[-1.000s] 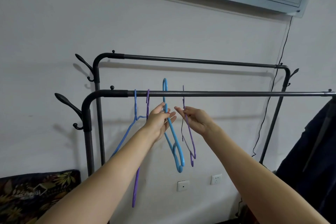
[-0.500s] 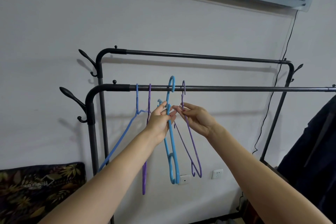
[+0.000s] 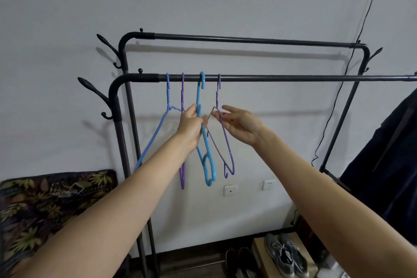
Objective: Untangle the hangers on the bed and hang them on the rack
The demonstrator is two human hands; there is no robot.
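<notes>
Four hangers hung on the rack (image 3: 270, 78). My left hand (image 3: 191, 125) gripped the light blue hanger (image 3: 204, 142); my right hand (image 3: 240, 125), fingers relaxed, touched the purple hanger (image 3: 226, 140) beside it.

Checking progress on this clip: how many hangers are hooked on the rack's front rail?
4, left to right: periwinkle hanger, purple hanger, light blue hanger gripped by the left hand, thin purple hanger by the right hand. None appear hidden.
</notes>
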